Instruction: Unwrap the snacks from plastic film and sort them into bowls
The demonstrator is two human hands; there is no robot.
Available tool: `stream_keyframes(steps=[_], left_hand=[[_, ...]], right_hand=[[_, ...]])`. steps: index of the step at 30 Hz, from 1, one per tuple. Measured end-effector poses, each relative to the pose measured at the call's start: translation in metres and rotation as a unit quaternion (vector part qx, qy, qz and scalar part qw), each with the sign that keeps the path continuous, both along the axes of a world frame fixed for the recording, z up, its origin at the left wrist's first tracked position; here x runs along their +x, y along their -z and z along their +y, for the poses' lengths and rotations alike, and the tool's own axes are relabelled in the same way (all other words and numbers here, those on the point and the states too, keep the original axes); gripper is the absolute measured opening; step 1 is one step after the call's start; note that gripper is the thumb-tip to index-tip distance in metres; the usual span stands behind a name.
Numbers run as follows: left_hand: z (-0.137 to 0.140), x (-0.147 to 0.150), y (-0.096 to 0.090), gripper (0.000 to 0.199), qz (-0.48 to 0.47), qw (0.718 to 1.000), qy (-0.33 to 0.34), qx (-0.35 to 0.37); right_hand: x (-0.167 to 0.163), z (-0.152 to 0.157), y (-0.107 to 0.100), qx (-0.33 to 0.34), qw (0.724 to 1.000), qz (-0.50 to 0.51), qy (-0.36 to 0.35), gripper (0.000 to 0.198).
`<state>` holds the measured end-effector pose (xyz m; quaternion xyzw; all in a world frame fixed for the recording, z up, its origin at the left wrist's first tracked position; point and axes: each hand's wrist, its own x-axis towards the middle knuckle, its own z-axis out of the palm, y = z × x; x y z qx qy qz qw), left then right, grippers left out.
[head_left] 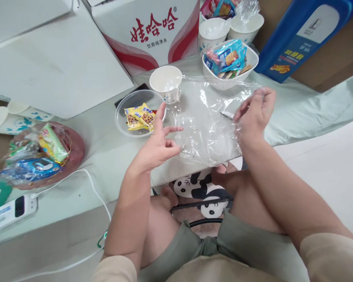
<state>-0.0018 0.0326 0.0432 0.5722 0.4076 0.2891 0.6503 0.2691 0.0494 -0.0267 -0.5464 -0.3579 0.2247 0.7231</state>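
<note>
A large clear plastic bag (207, 125) lies spread over the table in front of me. At its right side my right hand (256, 113) is closed with curled fingers on the clear film. A small dark, shiny pointed piece (227, 114) shows by these fingers; its kind is unclear. My left hand (157, 147) has its fingers apart at the bag's left edge and grips nothing. Just beyond it, a clear round plastic bowl (122, 125) holds yellow snack packets (145, 117). A white paper cup (166, 80) stands upright behind the bag.
A white bowl (251, 62) of blue snack packets and several paper cups (213, 33) stand at the back. Boxes (153, 35) and a blue container (306, 39) border the table. At left are a pinkish snack basket (78, 149), a power strip (10, 213) and a white cable (91, 180).
</note>
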Motion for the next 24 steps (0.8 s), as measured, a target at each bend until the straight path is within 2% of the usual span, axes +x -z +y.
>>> stream_keyframes(steps=[5,9,13,16,19,22,24], left_hand=[[0.001,-0.018,-0.016,0.105,-0.013,0.999,0.038,-0.023],[0.003,-0.04,-0.025,0.101,-0.039,0.994,0.098,-0.017],[0.006,-0.047,-0.027,0.083,-0.061,0.988,0.138,0.036],[0.009,-0.036,-0.023,0.059,-0.033,0.991,0.106,0.07],[0.011,-0.025,-0.021,0.042,0.017,0.996,0.035,0.084],[0.005,-0.021,-0.031,0.038,0.029,0.99,-0.032,0.132],[-0.009,-0.014,-0.045,0.032,0.053,0.974,-0.072,0.21]], right_hand=[[0.013,0.009,0.007,0.024,0.998,0.059,0.027,0.029],[0.018,0.008,-0.002,0.02,0.996,0.064,0.051,0.024],[0.014,-0.006,-0.025,-0.052,0.994,0.085,-0.04,0.021],[0.009,-0.02,-0.04,-0.13,0.977,0.11,-0.13,0.026],[0.01,-0.03,-0.045,-0.18,0.96,0.13,-0.171,0.034],[0.015,-0.034,-0.045,-0.201,0.953,0.164,-0.156,0.034],[0.015,-0.034,-0.046,-0.203,0.953,0.188,-0.126,0.029]])
